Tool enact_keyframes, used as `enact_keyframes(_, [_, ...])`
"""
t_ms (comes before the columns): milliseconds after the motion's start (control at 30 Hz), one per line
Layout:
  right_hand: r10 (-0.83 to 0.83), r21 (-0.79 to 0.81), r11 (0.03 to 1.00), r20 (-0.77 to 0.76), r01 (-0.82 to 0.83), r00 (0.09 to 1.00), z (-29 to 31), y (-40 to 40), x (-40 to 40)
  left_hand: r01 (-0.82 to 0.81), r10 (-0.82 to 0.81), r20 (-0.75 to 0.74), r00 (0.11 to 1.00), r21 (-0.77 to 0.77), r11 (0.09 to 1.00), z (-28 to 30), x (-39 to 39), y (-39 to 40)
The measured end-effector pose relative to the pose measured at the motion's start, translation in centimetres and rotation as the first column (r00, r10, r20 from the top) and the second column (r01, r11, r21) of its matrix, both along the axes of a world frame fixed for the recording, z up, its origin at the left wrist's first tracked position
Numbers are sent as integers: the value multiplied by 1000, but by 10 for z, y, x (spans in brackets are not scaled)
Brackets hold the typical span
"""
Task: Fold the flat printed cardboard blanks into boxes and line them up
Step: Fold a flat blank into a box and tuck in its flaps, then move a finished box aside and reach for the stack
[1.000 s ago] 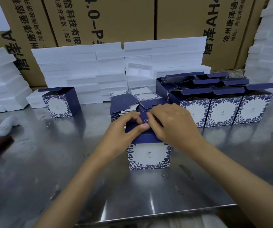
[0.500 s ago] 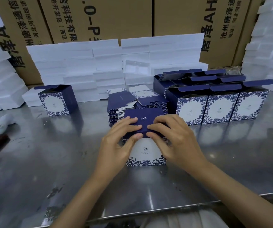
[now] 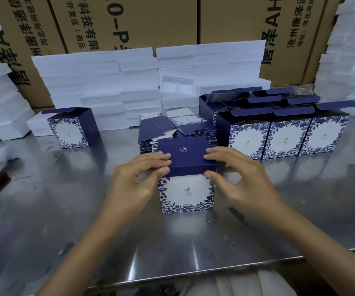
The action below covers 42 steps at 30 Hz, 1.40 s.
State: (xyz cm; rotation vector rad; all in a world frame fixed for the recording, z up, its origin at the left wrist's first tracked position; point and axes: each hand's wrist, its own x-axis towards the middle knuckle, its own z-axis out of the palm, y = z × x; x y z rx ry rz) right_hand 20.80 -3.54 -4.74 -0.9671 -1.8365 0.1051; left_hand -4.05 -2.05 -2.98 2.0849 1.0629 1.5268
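Steel worktop [image 3: 44,221]: reflective sheet metal, carrying everything in the single head view.
Box in hand [image 3: 186,184]: stands upright at the middle of the worktop, floral panel facing the person, navy flap with a small white emblem folded flat over its top.
Left hand [image 3: 139,184]: fingers curled over the flap's left edge, thumb pinching its front corner, most likely to seat the flap.
Right hand [image 3: 239,182]: mirrors it on the right edge, fingertips on top and thumb at the front corner, so the box is gripped from both sides and cannot skew.
Stack of flat blanks [image 3: 172,133]: lies just behind the box, within easy reach for the next fold.
Row of finished boxes [image 3: 287,135]: side by side on the right, touching, tuck flaps open, a second row behind; probably where this box goes.
Lone box [image 3: 72,129]: apart on the left, flap open.
White foam blocks [image 3: 99,82]: piled along the back and both sides.
Brown cartons [image 3: 129,20]: back wall; sideways print includes "科技有限", "唐泽", "沧州", "河北", "AH".
Box print: white logo with small wording under it, too small to read.
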Motion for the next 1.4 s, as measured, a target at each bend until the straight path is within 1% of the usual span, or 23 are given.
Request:
enact_keyframes(67, [26, -50, 998, -46, -29, 999, -1, 0, -3, -56, 59, -63, 996, 54, 997, 2, 0, -2])
enact_keyframes(167, [40, -140, 989, -50, -47, 998, -7, 0, -12, -159, 192, -181, 965, 181, 971, 4, 5, -7])
enact_keyframes(267, [134, -201, 967, -112, -155, 985, -11, -2, -29, -266, 377, -302, 876, 352, 898, 4, 13, -11])
enact_keyframes(333, [201, -221, 947, -158, -233, 967, -13, -3, -43, -334, 485, -364, 795, 405, 851, 1, 16, -11])
enact_keyframes(433, [248, -292, 909, -197, -298, 948, -16, 1, -63, -474, 626, -420, 657, 416, 776, -6, 13, -7])
enact_keyframes(467, [250, -316, 899, -201, -304, 947, -17, 3, -68, -511, 655, -419, 629, 413, 754, -9, 10, -5])
enact_keyframes(533, [220, -353, 897, -163, -265, 962, -18, 9, -75, -576, 701, -401, 590, 400, 713, -14, -2, -1])
enact_keyframes(600, [159, -397, 900, -87, -181, 983, -20, 18, -77, -634, 747, -381, 545, 395, 664, -19, -18, 5])
enact_keyframes(700, [94, -497, 864, 7, -78, 996, -23, 36, -81, -701, 803, -346, 486, 395, 594, -23, -48, 17])
enact_keyframes(767, [94, -565, 823, 35, -58, 995, -27, 47, -89, -736, 826, -342, 447, 384, 557, -23, -70, 29])
enact_keyframes(833, [126, -600, 797, 52, -70, 991, -32, 57, -100, -778, 839, -352, 414, 342, 528, -21, -93, 47])
enact_keyframes(900, [145, -603, 794, 59, -80, 988, -36, 68, -110, -819, 825, -387, 412, 239, 521, -15, -119, 70])
enact_keyframes(967, [130, -590, 804, 51, -75, 990, -39, 79, -117, -838, 791, -430, 435, 130, 530, -8, -144, 96])
enact_keyframes(1033, [92, -591, 803, -6, -78, 996, -43, 90, -123, -839, 761, -470, 446, 75, 538, -2, -164, 121])
enact_keyframes(1100, [62, -595, 800, -44, -76, 997, -48, 100, -128, -837, 737, -499, 456, 41, 546, 2, -179, 143])
enact_keyframes(1267, [36, -557, 830, 115, 35, 993, -57, 123, -138, -810, 696, -527, 489, 23, 587, 4, -205, 181])
enact_keyframes(1400, [36, -558, 829, 92, 21, 995, -62, 134, -139, -792, 671, -527, 522, -8, 611, 7, -219, 208])
